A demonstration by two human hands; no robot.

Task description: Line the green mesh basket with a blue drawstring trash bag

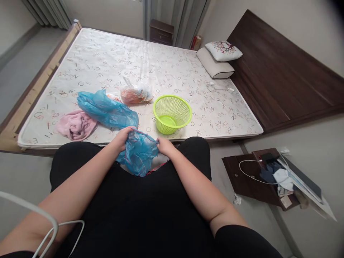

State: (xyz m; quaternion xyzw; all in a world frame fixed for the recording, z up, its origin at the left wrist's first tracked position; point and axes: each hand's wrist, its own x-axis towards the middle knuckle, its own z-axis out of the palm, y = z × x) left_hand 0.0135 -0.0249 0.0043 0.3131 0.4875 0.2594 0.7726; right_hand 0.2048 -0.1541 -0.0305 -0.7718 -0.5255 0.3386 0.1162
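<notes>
My left hand [123, 138] and my right hand [164, 146] both grip a crumpled blue plastic bag [138, 152] with a red edge, held against my black clothing just below the mattress edge. A second blue plastic bag [106, 109] lies spread on the mattress [161, 68] right above my left hand. To its left sits a bunched pink cloth [76, 124]. A green plastic basket [172, 113] stands empty near the mattress edge, just above my right hand. Behind it lies a clear bag with orange contents [135, 94].
Two pillows [219, 59] rest at the far right by the dark wooden headboard [279, 79]. A low dark table [247, 177] with a white cable, a phone and clothes stands on the floor to the right. A nightstand [161, 32] is at the back.
</notes>
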